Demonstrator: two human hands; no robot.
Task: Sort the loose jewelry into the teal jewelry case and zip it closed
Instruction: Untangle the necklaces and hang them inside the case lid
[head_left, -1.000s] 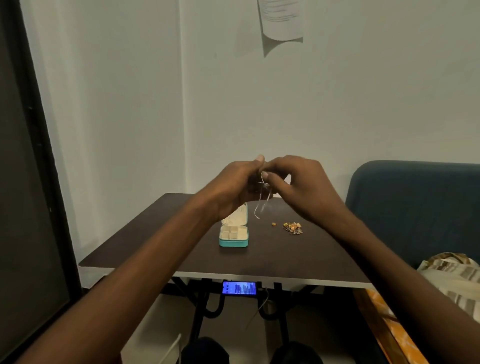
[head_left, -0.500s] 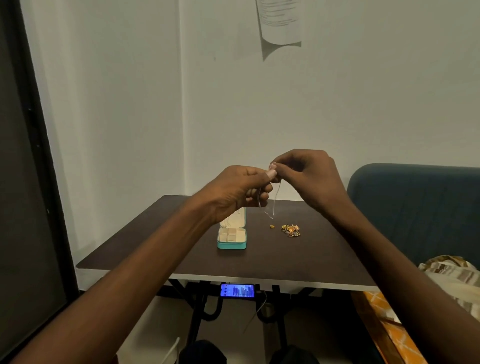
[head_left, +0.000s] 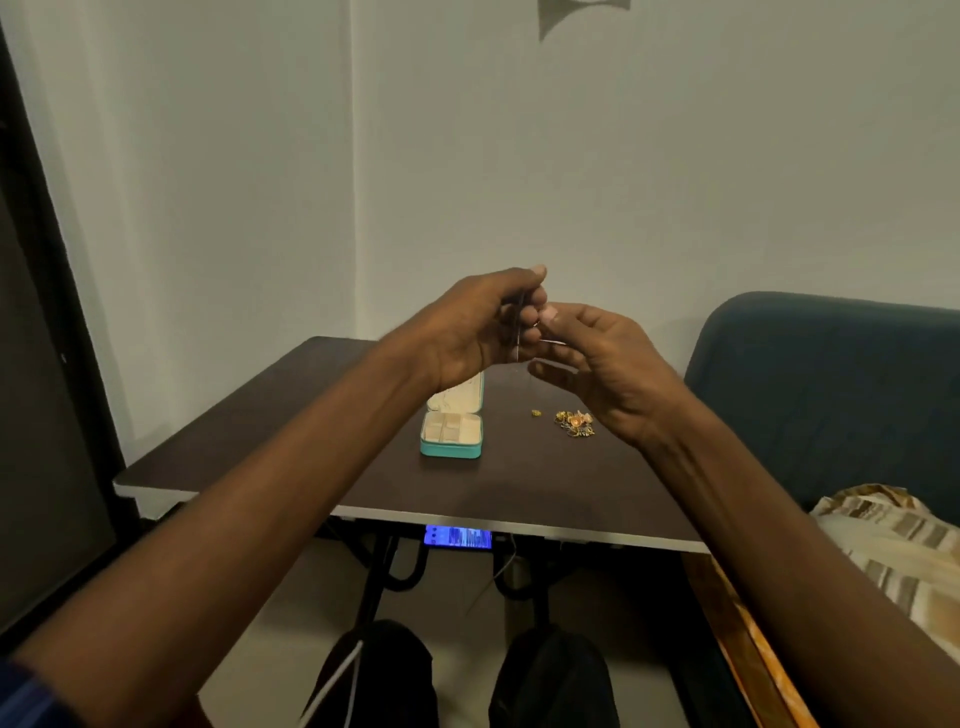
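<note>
Both hands were raised above the far half of the desk (head_left: 311, 467), and the thin chain (head_left: 518, 338) hung between them, fine enough that only a short vertical run of it showed. The left hand (head_left: 478, 332) held the upper part, its grip narrow, thumb and fingers curled round the strand. The right hand (head_left: 608, 364) met it from the right, thumb and forefinger pinched at what looked like the chain's other end, the remaining fingers spread loosely below.

The chain's long axis ran roughly upright, top to bottom. The open teal jewelry case (head_left: 451, 435) lay on the desk below and slightly left of the grip, its lid leaning back and its cream compartments facing up. That put the left hand nearer the case, so the drop probably ran down and a little leftward.

The small gold piece (head_left: 536, 413) and the heap of gold jewelry (head_left: 574, 423) lay to the right of the case, under the right wrist.
</note>
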